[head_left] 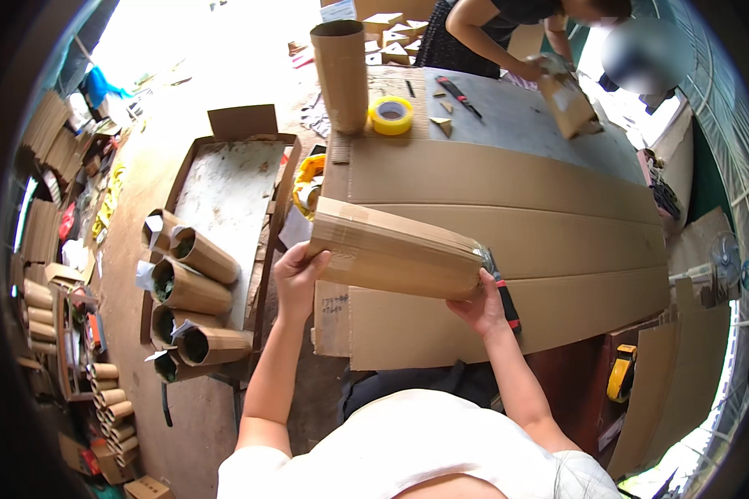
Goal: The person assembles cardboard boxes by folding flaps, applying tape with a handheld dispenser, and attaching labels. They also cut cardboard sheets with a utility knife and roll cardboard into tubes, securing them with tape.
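Note:
Both my hands hold a long brown cardboard tube [399,249] lengthwise above the table, tilted slightly down to the right. My left hand [301,270] is closed on its left end, thumb on the near side. My right hand [481,306] grips the right end from below, where clear tape shines. Beside that hand lies a red-and-black box cutter [508,306], partly hidden by the tube. Under the tube, flat cardboard sheets [508,175] cover the table. Another tube [339,83] stands upright at the far left corner, next to a yellow tape roll [391,115].
On the left, a shallow tray [193,170] carries several tubes [193,287] with green contents. Across the table a co-worker [508,41] handles a cardboard package [567,104]. A second cutter [459,97] lies there. A yellow tape measure [621,374] is at the lower right.

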`<state>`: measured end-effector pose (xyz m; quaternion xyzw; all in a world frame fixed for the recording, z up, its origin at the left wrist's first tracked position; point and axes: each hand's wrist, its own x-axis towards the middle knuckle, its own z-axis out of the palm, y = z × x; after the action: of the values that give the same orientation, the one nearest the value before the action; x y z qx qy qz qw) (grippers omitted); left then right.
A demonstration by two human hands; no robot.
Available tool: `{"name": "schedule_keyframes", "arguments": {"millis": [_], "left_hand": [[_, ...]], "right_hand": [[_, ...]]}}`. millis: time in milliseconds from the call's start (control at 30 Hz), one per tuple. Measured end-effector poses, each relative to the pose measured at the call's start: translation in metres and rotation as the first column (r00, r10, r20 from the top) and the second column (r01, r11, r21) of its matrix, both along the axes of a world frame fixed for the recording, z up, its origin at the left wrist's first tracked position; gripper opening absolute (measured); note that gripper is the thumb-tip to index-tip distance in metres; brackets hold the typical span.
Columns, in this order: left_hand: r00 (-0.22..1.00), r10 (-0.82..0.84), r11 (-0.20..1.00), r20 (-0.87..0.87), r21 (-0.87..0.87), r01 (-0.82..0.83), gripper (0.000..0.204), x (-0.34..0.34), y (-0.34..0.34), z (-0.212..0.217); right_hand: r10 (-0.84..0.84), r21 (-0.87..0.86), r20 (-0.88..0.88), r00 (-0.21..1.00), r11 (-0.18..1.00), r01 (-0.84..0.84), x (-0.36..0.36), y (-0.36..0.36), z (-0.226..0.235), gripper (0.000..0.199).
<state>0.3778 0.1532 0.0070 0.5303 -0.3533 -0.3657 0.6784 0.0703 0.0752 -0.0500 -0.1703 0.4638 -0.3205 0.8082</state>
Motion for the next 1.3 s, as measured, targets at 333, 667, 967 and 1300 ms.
{"name": "schedule_keyframes", "arguments": {"millis": [333,667,967,1300], "left_hand": [[0.998,0.059,0.969,0.005,0.240,-0.058,0.025,-0.026,-0.050,-0.119],[0.973,0.216,0.927,0.077,0.297,-0.229,0.033,-0.037,-0.033,-0.129],[0.954,0.288,0.927,0.079,0.226,-0.298,0.033,-0.048,-0.041,-0.149],[0.948,0.314,0.948,0.054,-0.075,-0.310,0.021,-0.031,-0.211,-0.131]], "right_hand": [[-0.102,-0.404,-0.722,0.684,0.865,-0.297,-0.065,-0.037,-0.029,0.060],[-0.163,-0.210,-0.935,0.316,0.970,-0.123,-0.183,-0.028,-0.082,0.023],[-0.005,-0.029,0.176,0.984,1.000,0.011,-0.072,-0.069,-0.042,0.020],[-0.039,-0.275,-0.034,0.999,0.961,0.028,-0.032,-0.235,-0.009,0.033]]}}
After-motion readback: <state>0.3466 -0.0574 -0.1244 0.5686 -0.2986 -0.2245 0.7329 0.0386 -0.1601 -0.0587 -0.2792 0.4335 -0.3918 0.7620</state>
